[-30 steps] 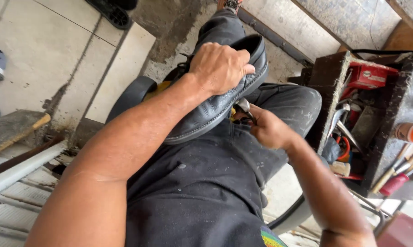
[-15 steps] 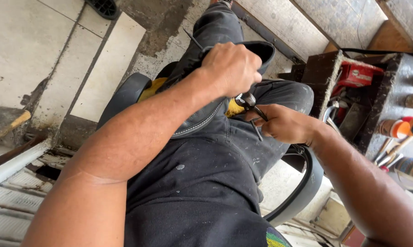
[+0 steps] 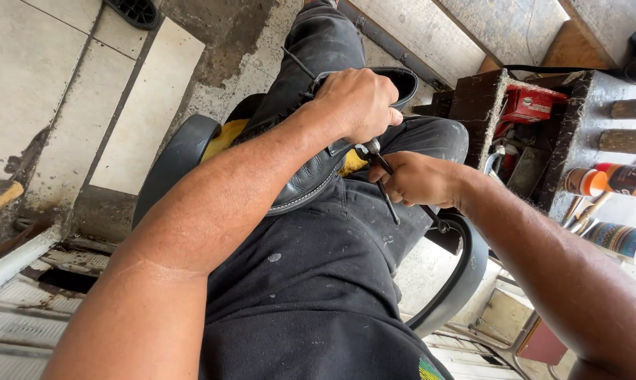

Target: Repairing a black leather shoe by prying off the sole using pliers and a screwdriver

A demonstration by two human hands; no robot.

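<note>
**Shoe on lap, pliers at the sole**

One black leather shoe (image 3: pixel 311 172), smooth, pale stitching along the rim, lies across my lap on dark trousers (image 3: pixel 318 281). My left hand (image 3: pixel 357 102) clamps over its upper, fingers curled tight around it. My right hand (image 3: pixel 416 179) is closed round one pair of dark metal pliers (image 3: pixel 385 179); handles poke out below my fist, tips hidden under the left hand. Two tubes (image 3: pixel 613 179) lie in the wooden toolbox (image 3: pixel 487 105) at right, contents otherwise hard to make out.
</note>
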